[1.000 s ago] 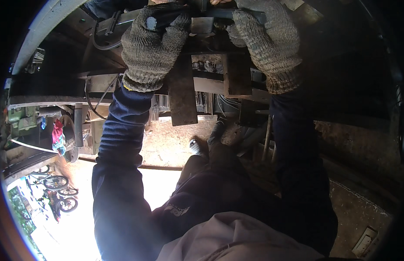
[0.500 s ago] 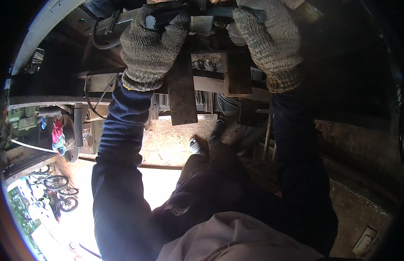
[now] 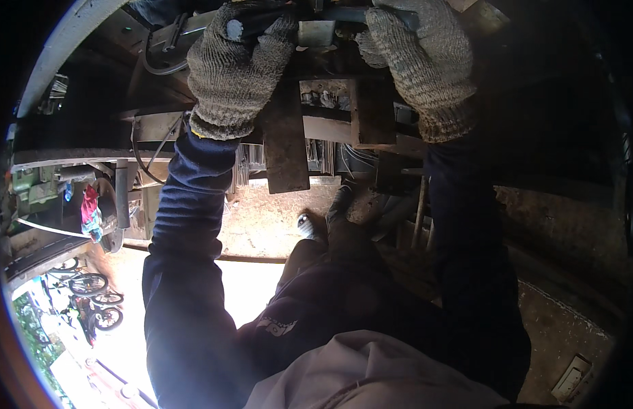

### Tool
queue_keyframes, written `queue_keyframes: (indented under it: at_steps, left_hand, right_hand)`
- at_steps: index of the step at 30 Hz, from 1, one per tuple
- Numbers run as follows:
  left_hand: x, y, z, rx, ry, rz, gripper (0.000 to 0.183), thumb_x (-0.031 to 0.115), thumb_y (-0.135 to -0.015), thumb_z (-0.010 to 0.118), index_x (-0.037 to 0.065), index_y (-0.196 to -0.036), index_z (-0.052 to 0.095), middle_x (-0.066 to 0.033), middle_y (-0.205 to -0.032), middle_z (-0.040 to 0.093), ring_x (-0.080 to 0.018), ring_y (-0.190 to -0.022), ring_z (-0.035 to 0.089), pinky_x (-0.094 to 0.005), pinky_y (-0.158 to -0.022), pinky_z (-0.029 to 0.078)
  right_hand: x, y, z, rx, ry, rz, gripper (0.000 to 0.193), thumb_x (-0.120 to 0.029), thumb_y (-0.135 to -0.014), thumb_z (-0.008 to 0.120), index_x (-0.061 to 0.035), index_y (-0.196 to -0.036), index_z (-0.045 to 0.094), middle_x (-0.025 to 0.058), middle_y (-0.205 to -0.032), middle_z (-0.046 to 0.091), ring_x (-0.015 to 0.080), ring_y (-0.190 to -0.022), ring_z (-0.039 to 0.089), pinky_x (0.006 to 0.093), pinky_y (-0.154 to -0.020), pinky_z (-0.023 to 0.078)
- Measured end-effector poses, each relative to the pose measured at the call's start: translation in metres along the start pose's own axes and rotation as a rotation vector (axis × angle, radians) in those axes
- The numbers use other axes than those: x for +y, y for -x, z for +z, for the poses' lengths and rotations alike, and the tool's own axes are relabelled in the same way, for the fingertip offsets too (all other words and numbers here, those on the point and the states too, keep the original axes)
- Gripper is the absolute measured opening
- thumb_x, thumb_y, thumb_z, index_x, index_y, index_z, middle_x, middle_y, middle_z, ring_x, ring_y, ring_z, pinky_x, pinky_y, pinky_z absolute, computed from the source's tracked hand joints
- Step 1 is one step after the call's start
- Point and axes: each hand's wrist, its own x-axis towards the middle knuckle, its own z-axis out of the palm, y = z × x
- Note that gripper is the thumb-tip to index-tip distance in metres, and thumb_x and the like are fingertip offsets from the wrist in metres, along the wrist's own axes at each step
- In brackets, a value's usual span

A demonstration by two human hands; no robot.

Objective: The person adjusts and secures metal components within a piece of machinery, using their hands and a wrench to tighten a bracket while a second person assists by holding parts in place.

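Both my hands wear grey knitted work gloves and are raised to the top of the view. My left hand is closed around a dark bar whose round, pale end shows between thumb and fingers. My right hand is wrapped around the dark bar on the other side, its fingertips partly hidden. Between the hands sits a small silvery metal block, just below the bar. Whether both hands hold one continuous bar, I cannot tell.
Two dark flat plates hang below my hands. Behind them are thin metal rods and a rail. At left, a red and blue cloth hangs beside machinery. Several bicycles stand outside. Brown floor lies around my feet.
Both hands keep their grip and have barely shifted. At the lower left, a pale reddish long shape has come further into view outside.
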Motion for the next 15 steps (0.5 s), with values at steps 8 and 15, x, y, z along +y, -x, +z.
queue_keyframes:
  at_steps: [8,15]
  left_hand:
    - [-0.006,0.0,-0.001,-0.033,0.024,0.03,0.035,0.017,-0.09,0.081,-0.001,-0.117,0.067,-0.0132,-0.104,0.075,-0.0197,-0.094,0.072,-0.0321,-0.085,0.057]
    - [-0.001,0.002,0.001,-0.006,0.044,-0.016,0.033,0.016,-0.09,0.08,0.0,-0.116,0.068,-0.0127,-0.104,0.076,-0.0199,-0.094,0.073,-0.0319,-0.085,0.058]
  right_hand:
    - [0.027,0.002,0.02,0.024,-0.557,-0.045,0.02,0.003,-0.098,0.059,-0.0042,-0.115,0.055,0.0123,-0.114,0.054,0.0253,-0.113,0.056,0.0396,-0.104,0.044]
    - [0.02,0.004,0.014,0.004,-0.399,-0.001,0.022,0.005,-0.098,0.059,-0.0046,-0.117,0.054,0.0118,-0.115,0.053,0.0241,-0.114,0.055,0.0395,-0.104,0.045]
